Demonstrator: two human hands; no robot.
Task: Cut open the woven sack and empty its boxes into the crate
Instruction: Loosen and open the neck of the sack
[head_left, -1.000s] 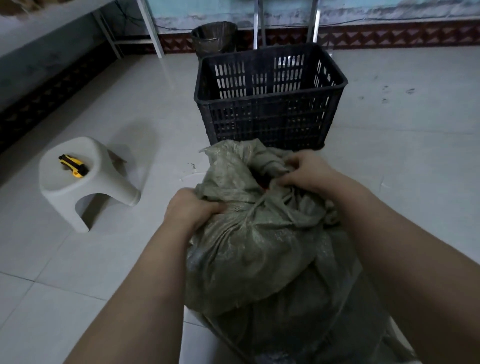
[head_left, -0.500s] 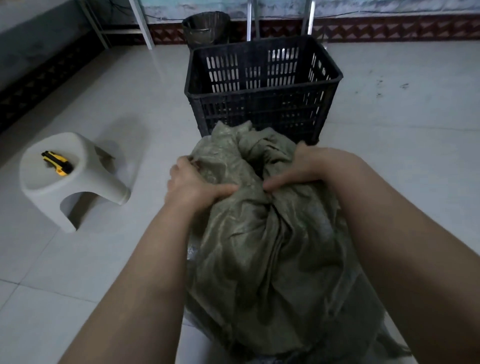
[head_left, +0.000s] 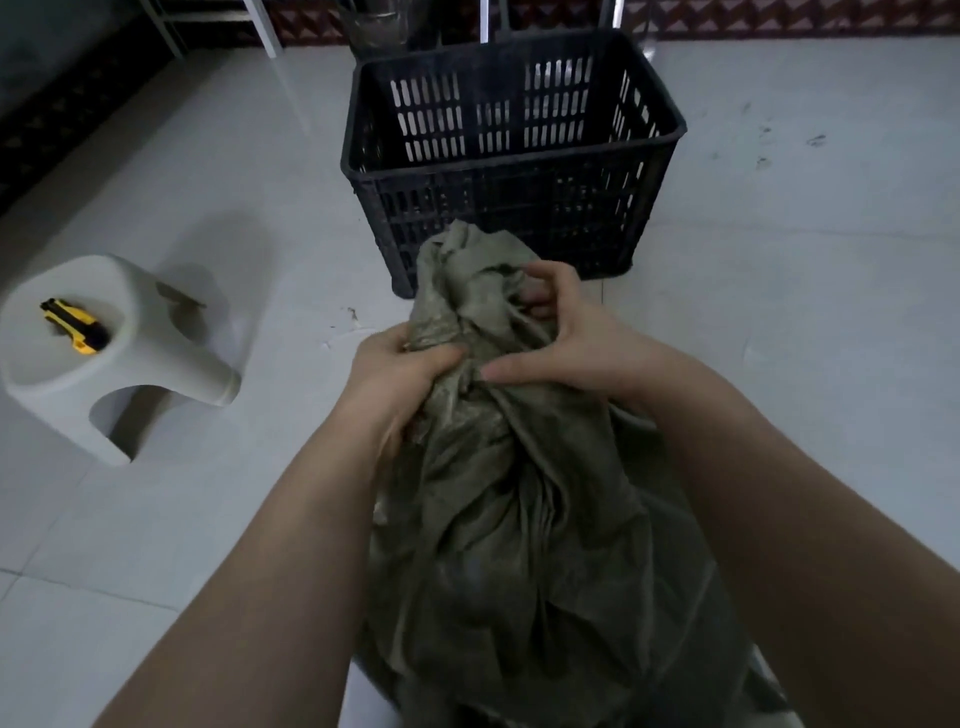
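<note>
A grey-green woven sack (head_left: 524, 519) stands on the floor in front of me, its top bunched into a twisted neck. My left hand (head_left: 400, 374) grips the left side of that neck. My right hand (head_left: 566, 338) clutches the neck from the right, fingers curled into the folds. Just behind the sack stands a black slotted plastic crate (head_left: 511, 161), and nothing shows inside it. The boxes inside the sack are hidden. A yellow and black utility knife (head_left: 75, 326) lies on a white plastic stool (head_left: 156, 353) at the left.
Pale floor tiles (head_left: 805, 270) stretch around the sack and crate. A dark bin (head_left: 374, 26) and metal legs (head_left: 485, 18) stand behind the crate by the wall. White frame legs (head_left: 267, 31) rise at the back left.
Both hands have shifted closer together on the sack's neck, and the fabric is bunched tighter. The view has tilted further down.
</note>
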